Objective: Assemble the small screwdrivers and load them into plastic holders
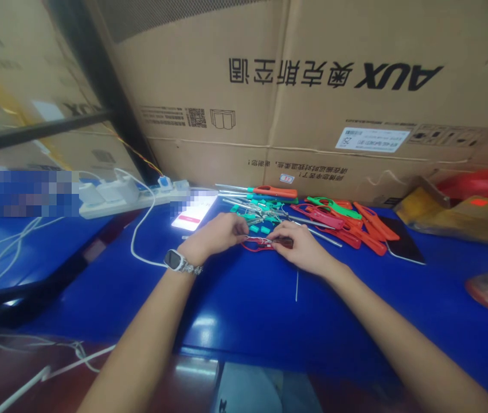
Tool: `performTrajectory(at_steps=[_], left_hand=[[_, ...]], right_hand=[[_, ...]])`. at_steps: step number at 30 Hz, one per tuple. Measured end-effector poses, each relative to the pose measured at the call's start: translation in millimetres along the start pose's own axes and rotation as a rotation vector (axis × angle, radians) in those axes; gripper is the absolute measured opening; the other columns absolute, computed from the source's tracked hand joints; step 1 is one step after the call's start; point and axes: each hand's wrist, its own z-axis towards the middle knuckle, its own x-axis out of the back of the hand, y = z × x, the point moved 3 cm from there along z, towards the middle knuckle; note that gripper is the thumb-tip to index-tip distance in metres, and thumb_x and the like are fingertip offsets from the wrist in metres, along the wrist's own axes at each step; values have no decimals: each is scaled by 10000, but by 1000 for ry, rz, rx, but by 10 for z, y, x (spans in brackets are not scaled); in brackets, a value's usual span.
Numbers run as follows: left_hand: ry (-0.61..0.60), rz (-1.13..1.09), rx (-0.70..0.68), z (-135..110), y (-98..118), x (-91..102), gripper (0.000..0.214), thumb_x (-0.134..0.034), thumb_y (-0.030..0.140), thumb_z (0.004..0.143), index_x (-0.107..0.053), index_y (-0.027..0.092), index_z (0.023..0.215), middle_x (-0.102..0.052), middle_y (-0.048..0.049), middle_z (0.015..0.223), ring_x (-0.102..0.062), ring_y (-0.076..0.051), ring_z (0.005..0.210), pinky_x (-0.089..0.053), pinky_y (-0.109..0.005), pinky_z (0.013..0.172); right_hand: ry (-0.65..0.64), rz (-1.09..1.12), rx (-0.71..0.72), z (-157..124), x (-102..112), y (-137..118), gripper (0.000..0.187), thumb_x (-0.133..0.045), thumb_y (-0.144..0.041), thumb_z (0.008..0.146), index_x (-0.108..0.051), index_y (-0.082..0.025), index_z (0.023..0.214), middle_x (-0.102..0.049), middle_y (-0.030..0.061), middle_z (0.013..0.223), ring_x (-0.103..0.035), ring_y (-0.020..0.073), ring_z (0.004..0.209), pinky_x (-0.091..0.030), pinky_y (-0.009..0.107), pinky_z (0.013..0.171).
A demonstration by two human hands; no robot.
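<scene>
My left hand (224, 232), with a watch (175, 261) on the wrist, is closed in a pinch at the left end of thin white wire (257, 238). My right hand (306, 246) is closed around a small dark brown piece (285, 243) near the wire's other end. Between and just below the fingertips lies a red open lighter handle shell (252, 249), partly hidden by both hands. Right behind them is a pile of metal lighter tubes with green parts (258, 213). Several orange and red lighter handles (358, 229) and a green handle (338, 207) lie to the right.
A lit phone (194, 215) lies behind my left hand, beside a white power strip (127, 201) with cables. A dark flat device (405, 244) rests right of the handles. Large cardboard boxes (295, 115) wall off the back. A thin white stick (297, 287) lies on the blue tabletop (235, 310).
</scene>
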Motion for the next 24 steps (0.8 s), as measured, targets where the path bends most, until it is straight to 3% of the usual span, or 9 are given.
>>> performTrajectory(at_steps=[6,13,21,24], left_hand=[[38,95,-87,35,159,-58,160,-610,195,882,-761,192,935,-716,-57,906,-633,-166,808,-464,-268,748],[25,240,-78,38,273,-97,216,-595,131,872,-786,210,936,-720,-78,938,-649,-204,841,-464,-294,747],[-21,374,-58,-9,429,-138,287,-511,73,880,-778,180,885,-666,-109,956,-643,-219,844,-479,-305,725],[-23,425,-60,-44,465,-169,297,-471,105,914,-765,144,921,-633,-140,1013,-633,-239,876,-490,-336,754]], right_hand=[[6,-25,2,-5,-35,6,304,-611,-104,835,-710,-216,1100,-657,43,944,-611,198,878,-430,394,857],[-38,-174,67,-41,-47,-66,297,-540,-133,894,-735,-246,1087,-633,56,979,-588,208,925,-357,418,881],[63,-211,-34,9,-106,-160,191,-590,-325,938,-742,-225,880,-712,44,930,-620,215,927,-329,375,805],[107,-181,-100,34,-131,-151,125,-634,-279,892,-730,-219,839,-725,36,896,-634,214,888,-347,362,776]])
